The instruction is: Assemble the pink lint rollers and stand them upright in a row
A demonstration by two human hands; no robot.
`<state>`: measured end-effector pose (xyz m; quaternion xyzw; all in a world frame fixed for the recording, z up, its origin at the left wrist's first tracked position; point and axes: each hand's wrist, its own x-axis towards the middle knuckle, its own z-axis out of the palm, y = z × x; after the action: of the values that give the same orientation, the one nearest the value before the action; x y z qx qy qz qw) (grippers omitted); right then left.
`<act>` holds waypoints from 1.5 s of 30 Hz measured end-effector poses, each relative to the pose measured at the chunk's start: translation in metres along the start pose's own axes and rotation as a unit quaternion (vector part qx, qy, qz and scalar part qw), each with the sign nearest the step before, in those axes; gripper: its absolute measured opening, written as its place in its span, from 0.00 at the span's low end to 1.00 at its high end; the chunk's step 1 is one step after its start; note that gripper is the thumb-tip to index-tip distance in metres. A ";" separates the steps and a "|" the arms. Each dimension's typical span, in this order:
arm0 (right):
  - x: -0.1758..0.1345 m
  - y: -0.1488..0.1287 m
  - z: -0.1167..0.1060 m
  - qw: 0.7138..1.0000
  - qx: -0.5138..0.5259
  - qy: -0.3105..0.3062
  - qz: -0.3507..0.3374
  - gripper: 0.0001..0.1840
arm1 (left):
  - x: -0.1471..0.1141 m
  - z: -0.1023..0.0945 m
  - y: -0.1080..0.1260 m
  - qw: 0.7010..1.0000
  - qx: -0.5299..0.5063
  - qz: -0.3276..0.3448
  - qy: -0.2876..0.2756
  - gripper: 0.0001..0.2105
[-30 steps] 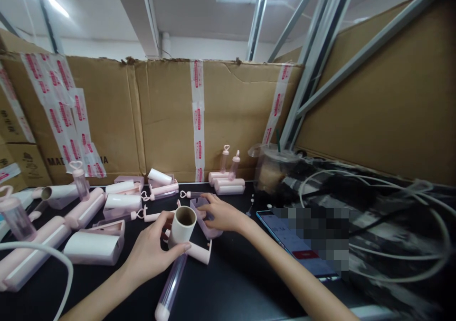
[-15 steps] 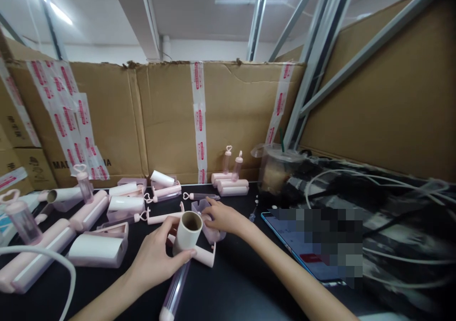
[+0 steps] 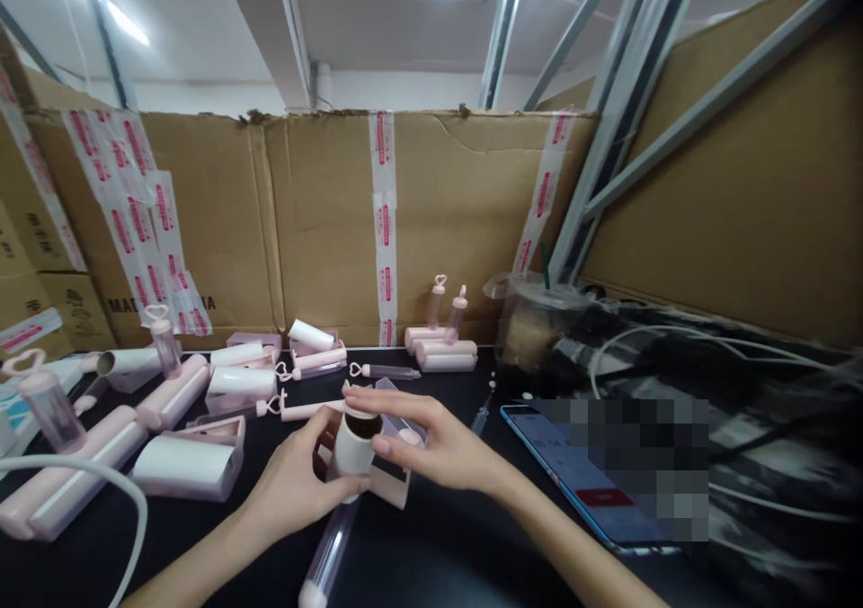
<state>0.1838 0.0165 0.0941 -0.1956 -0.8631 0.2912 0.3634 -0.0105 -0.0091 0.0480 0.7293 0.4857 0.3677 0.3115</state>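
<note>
My left hand (image 3: 293,478) is closed round a white lint roller refill roll (image 3: 351,457), which stands nearly upright with its brown cardboard core showing at the top. Across the roll's upper rim reaches my right hand (image 3: 438,437), its fingers on the far side and its thumb against the near right edge. A pale pink roller frame (image 3: 391,484) lies just behind and below the roll, partly hidden. From under the roll a clear handle with a pink end (image 3: 327,554) points towards me. Behind my right fingers sits a translucent lilac cover (image 3: 395,397), mostly covered.
Several pink lint rollers and white rolls (image 3: 182,466) lie to the left. Two rollers with raised heart-topped handles (image 3: 445,352) stand at the back. On the right are a phone (image 3: 573,473), a drink cup (image 3: 532,329) and cables. Cardboard (image 3: 324,221) walls the back.
My right hand has left the lilac cover and come left onto the roll's top rim. My left hand keeps the roll in almost the same place. The view has shifted slightly.
</note>
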 end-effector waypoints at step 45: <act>0.004 0.028 0.029 0.934 0.293 0.185 0.084 0.12 | 0.013 -0.005 -0.011 0.936 -0.218 -0.017 0.275 0.24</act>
<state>0.1631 0.0292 0.0613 -0.2024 -0.6374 0.5188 0.5326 -0.0168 0.0068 0.0446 0.5061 0.4725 0.6451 0.3232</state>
